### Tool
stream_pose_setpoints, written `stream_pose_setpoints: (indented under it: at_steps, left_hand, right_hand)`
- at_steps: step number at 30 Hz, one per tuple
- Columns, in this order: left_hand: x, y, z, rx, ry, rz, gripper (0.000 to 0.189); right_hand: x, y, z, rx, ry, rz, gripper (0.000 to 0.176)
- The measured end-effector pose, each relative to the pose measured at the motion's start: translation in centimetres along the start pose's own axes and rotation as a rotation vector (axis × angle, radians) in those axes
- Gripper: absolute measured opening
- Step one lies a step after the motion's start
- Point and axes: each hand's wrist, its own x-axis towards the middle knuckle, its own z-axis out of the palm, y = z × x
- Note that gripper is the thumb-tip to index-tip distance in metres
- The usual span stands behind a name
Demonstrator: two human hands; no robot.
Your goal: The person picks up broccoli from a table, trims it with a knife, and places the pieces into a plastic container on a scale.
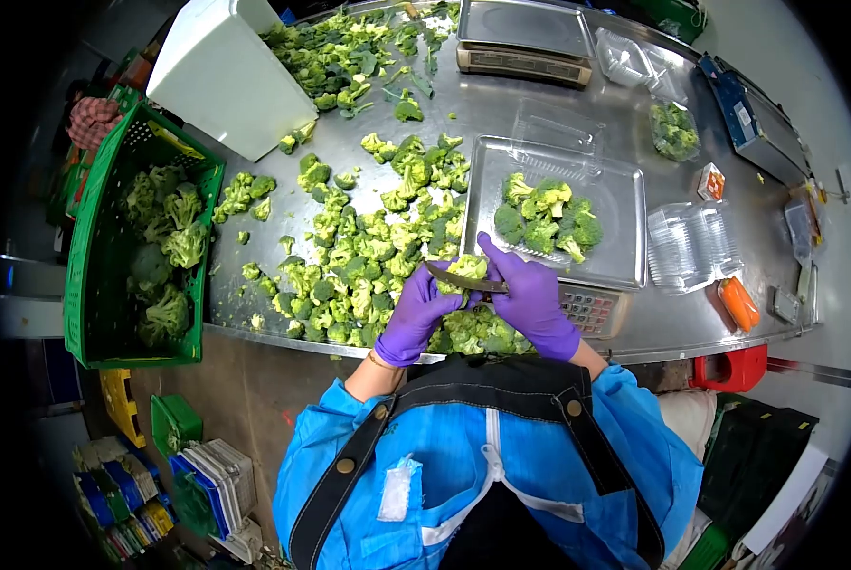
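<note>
My left hand (pixel 418 313), in a purple glove, is closed around a broccoli floret (pixel 467 271) near the table's front edge. My right hand (pixel 530 299), gloved alike, grips a knife (pixel 465 280) whose dark curved blade lies across that floret and points left. Under and left of my hands spreads a heap of cut broccoli florets (pixel 349 290). Just beyond my right hand, a clear plastic tray with broccoli pieces (pixel 549 217) rests on the metal pan (pixel 620 190) of a scale, its keypad (pixel 589 310) facing me.
A green crate (pixel 88 275) holding broccoli heads stands at left, beside a tipped white bin (pixel 226 71). A second scale (pixel 523 43) is at the back. On the right lie clear containers (pixel 693 245), a packed broccoli box (pixel 673 131) and an orange package (pixel 738 304).
</note>
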Motion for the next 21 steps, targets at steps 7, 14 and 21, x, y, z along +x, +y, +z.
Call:
stream_pose_setpoints:
  at_steps: [7, 14, 21]
  left_hand:
    - [-4.4, 3.9, -1.4, -0.177, 0.031, -0.073, 0.049]
    - [0.3, 3.3, -2.6, 0.43, 0.161, 0.169, 0.062]
    - [10.8, 0.1, 2.8, 1.145, -0.126, 0.604, 0.062]
  right_hand:
    - [-1.5, 2.2, 2.0, -0.009, -0.005, 0.018, 0.06]
    - [-2.7, 1.0, -0.4, 0.286, -0.032, 0.008, 0.047]
    - [-3.4, 2.1, -1.9, 0.613, 0.293, 0.283, 0.035]
